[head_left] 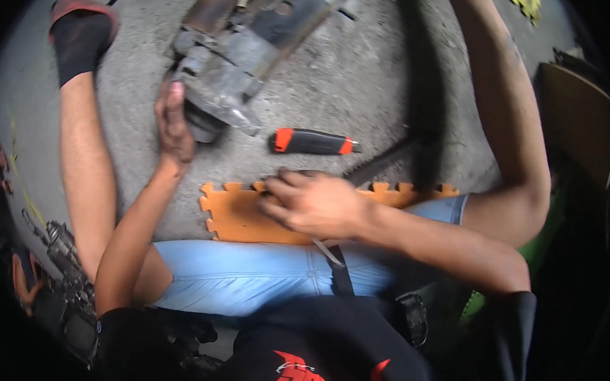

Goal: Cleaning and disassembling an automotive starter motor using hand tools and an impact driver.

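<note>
A grimy starter motor [258,44], with a smaller cylinder along its side, lies on the floor ahead. My left hand [174,123] is wrapped against its near end, beside a dark round part; some of the fingers are hidden behind it. My right hand [318,202] is over the orange foam mat [237,218] in front of me, fingers curled and slightly blurred. Something dark shows at its far edge, but what it holds is hidden. Just beyond this hand lies a black-and-orange tool handle [315,142]. A dark, long, narrow tool [384,159] slants away to the right.
My bent legs in light blue shorts [223,273] frame the work area on the concrete floor [368,75]. Dark mechanical parts [71,253] lie at the left, where other people's arms [23,281] show. A brown board [578,113] stands at the right; a yellow mat piece [527,5] lies far right.
</note>
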Available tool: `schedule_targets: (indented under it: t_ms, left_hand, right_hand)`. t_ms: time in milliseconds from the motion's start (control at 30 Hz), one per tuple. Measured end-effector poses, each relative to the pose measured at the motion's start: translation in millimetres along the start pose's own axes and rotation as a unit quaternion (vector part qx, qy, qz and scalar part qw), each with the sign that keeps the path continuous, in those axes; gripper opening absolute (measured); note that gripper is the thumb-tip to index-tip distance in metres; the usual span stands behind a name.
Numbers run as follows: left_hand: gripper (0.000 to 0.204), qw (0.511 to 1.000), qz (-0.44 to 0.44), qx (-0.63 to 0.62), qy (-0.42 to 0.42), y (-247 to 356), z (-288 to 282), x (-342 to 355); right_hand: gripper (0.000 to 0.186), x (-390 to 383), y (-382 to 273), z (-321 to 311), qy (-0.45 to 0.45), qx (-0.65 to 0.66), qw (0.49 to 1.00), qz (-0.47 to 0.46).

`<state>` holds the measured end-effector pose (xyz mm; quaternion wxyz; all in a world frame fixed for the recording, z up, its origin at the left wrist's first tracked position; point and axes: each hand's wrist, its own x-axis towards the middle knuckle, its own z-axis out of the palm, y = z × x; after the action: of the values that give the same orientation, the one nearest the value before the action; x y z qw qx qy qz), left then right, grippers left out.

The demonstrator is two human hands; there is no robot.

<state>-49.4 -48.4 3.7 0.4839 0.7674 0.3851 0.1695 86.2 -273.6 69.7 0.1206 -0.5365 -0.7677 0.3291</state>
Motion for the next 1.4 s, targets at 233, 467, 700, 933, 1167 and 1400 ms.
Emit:
schedule_targets:
  t_ms: [233,467,700,933,1167,1400]
  left_hand:
    - [0.046,0.999,-0.046,0.006,-0.021,5,1,0]
    - [0.073,0.999,-0.035,-0.034,-0.023,-15,-8,3]
    - [0.080,0.999,0.012,-0.043,-0.028,7,-7,6]
    - [0.072,0.983,-0.118,-0.121,0.078,2,-4,-5]
    - [0.070,0.984,-0.114,-0.107,0.090,-16,15,-16]
    - [0.038,0.947,0.108,0.247,0.173,-64,29,-23]
  right_hand:
    - [0.053,-38,-3,-10,-0.219,-0.046,0.948,0.227]
    - [0.063,-70,17,-4,-0.213,-0.084,0.945,0.232]
    - [0.040,-113,51,6,-0.143,-0.169,0.940,0.260]
    - [0.061,-88,6,-99,-0.131,-0.022,0.963,0.236]
    - [0.066,-34,-6,-122,0.127,0.130,0.950,0.253]
    - [0.082,87,9,-89,0.062,-0.048,0.969,0.234]
